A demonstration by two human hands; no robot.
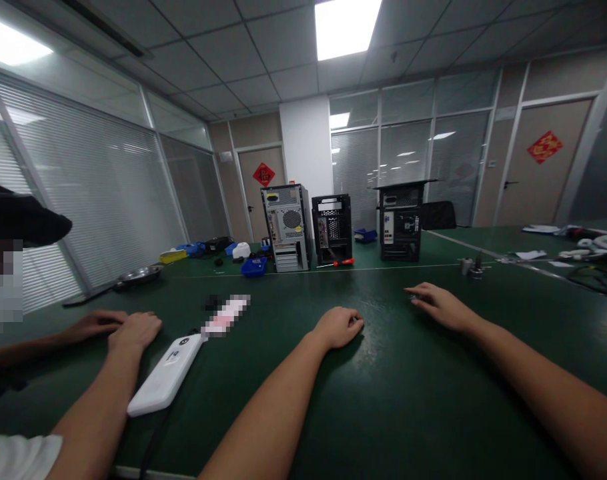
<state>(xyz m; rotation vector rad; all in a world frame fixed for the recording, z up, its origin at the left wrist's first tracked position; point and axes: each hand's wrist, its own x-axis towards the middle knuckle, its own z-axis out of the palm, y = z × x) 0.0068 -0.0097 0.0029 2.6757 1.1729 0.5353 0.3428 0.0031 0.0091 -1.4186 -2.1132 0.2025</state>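
Note:
My left hand (337, 327) rests on the green tabletop (383, 400), its fingers curled in. Something small and dark may show between thumb and fingers, too small to name. To the right, my right hand (439, 307) is low over the table with index finger and thumb drawn toward each other. A tiny shiny bit shows at those fingertips; its kind cannot be made out. Beyond both hands stand a grey computer case (287, 230), a black open computer case (339, 227) and another black computer case (401, 227). A screwdriver (344, 263) with a red handle lies before the middle one.
At left, a co-worker's hands (136, 330) rest beside a white power bank (167, 377) with a cable. Farther back are a blue bin (254, 267) and a metal bowl (139, 275). Small metal parts (472, 268) stand at right; cables (598, 273) lie near the right edge.

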